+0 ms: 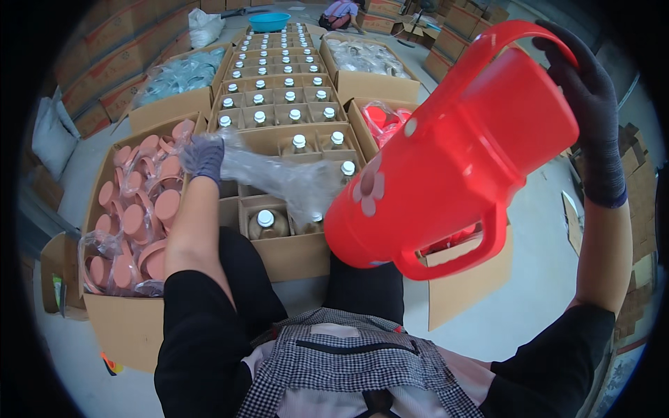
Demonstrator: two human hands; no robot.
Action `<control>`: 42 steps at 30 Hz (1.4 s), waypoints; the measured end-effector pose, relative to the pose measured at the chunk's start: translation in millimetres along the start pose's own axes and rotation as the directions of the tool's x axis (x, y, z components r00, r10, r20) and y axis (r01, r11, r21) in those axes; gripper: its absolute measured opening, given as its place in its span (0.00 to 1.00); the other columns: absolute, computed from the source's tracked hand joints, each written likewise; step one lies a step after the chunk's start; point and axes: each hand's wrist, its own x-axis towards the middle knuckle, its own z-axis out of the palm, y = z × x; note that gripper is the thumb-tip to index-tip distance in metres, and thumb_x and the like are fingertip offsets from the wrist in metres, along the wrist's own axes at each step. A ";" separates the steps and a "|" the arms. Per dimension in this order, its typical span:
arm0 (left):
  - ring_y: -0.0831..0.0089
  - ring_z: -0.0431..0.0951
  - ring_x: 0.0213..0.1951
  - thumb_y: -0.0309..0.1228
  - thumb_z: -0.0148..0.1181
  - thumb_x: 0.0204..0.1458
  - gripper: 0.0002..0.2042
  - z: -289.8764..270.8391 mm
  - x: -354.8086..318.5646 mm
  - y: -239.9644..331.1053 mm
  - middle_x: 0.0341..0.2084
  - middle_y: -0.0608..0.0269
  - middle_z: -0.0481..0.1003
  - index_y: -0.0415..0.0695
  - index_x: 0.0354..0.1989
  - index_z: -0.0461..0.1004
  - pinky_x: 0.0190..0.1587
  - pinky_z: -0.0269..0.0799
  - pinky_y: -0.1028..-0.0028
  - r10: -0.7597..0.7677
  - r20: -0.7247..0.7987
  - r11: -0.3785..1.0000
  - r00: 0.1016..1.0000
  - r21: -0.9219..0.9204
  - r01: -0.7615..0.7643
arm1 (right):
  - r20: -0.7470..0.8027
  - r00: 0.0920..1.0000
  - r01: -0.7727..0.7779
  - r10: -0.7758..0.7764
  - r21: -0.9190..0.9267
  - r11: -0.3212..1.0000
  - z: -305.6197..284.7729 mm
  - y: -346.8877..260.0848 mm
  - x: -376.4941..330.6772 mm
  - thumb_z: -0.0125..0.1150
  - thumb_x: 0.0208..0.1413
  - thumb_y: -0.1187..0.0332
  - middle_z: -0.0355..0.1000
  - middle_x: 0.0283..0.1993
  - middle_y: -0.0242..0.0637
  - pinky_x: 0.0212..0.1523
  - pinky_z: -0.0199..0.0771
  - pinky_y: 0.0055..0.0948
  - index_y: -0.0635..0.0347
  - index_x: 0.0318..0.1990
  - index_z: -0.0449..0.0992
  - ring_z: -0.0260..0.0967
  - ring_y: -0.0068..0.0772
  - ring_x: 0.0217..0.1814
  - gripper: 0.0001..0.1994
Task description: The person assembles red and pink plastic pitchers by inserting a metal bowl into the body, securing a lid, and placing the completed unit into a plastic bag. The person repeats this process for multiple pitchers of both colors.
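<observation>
My right hand, in a dark glove, grips the top of a large red plastic flask shell with a side handle and a pale flower print, held tilted in front of me. My left hand, in a grey-blue glove, holds one end of a clear plastic bag stretched over the boxes. The bag's other end reaches toward the open bottom of the red shell. Below them, a cardboard box with dividers holds glass liners with silver tops.
A box of pink round caps stands at my left. More divided boxes of glass liners run away in front. Boxes of bagged clear parts flank them, and a box of red parts is behind the shell. Another person crouches far back.
</observation>
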 end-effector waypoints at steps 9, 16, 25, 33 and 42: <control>0.69 0.78 0.57 0.43 0.54 0.68 0.20 -165.2 -113.6 64.5 0.56 0.57 0.80 0.44 0.59 0.79 0.64 0.70 0.69 0.667 0.492 0.430 0.560 -0.868 0.250 | 0.269 0.956 0.110 -0.115 0.035 0.993 42.8 -69.9 -26.3 0.62 0.67 0.61 0.76 0.55 0.40 0.48 0.78 0.24 0.57 0.69 0.70 0.77 0.29 0.51 0.26; 0.65 0.81 0.56 0.39 0.46 0.72 0.21 -179.8 -223.1 92.7 0.60 0.53 0.78 0.44 0.67 0.73 0.62 0.75 0.68 0.872 0.481 0.434 -0.095 -0.667 0.605 | 0.435 0.862 -0.380 0.258 0.219 0.899 94.2 -60.4 -117.0 0.63 0.67 0.55 0.75 0.59 0.40 0.55 0.76 0.25 0.57 0.71 0.68 0.74 0.28 0.56 0.29; 0.63 0.80 0.59 0.43 0.46 0.72 0.22 -172.5 -287.9 77.8 0.65 0.56 0.75 0.50 0.70 0.69 0.60 0.77 0.68 0.802 0.597 0.379 0.001 -0.511 0.772 | 0.508 0.818 0.079 -0.270 0.366 0.927 51.6 -115.8 -201.0 0.69 0.61 0.48 0.67 0.71 0.52 0.72 0.65 0.55 0.50 0.69 0.69 0.63 0.58 0.76 0.33; 0.65 0.79 0.60 0.33 0.63 0.65 0.24 -199.7 -268.3 75.8 0.62 0.54 0.76 0.41 0.67 0.71 0.63 0.76 0.64 0.891 0.446 0.281 -0.091 -0.381 0.881 | 0.384 0.823 -0.541 0.418 0.305 0.784 69.9 -115.1 -208.6 0.56 0.64 0.67 0.75 0.59 0.43 0.68 0.66 0.32 0.69 0.57 0.77 0.72 0.33 0.63 0.18; 0.63 0.79 0.60 0.34 0.59 0.67 0.23 -200.2 -263.6 69.2 0.64 0.54 0.75 0.40 0.69 0.69 0.64 0.75 0.62 0.934 0.352 0.159 0.057 -0.555 0.816 | 0.395 0.779 -0.621 0.486 0.590 0.516 83.6 -37.9 -233.0 0.51 0.72 0.61 0.69 0.70 0.46 0.70 0.67 0.35 0.66 0.68 0.69 0.69 0.38 0.68 0.24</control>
